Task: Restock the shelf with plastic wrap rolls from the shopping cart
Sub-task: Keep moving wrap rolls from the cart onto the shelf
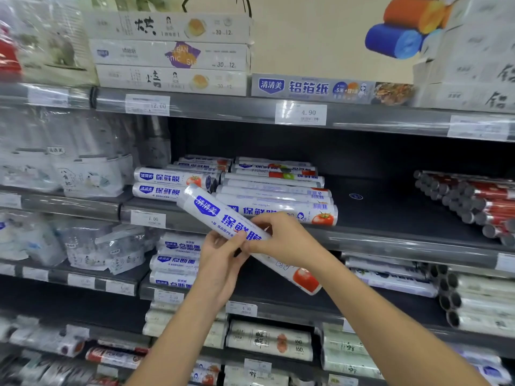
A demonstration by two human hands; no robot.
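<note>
Near first: the left hand [223,257] and right hand [281,240] both curl round the middle of a white plastic wrap roll with blue lettering [207,208], held tilted in the air before the dark shelf [390,210]. Level it, label forward, then lay it on the far stack of matching rolls [274,188] or on the bare deck to its right.

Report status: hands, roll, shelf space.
Left hand, right hand grip one plastic wrap roll, tilted, before the shelf. Stocked rolls left, bare space right. Nothing blocking.
</note>
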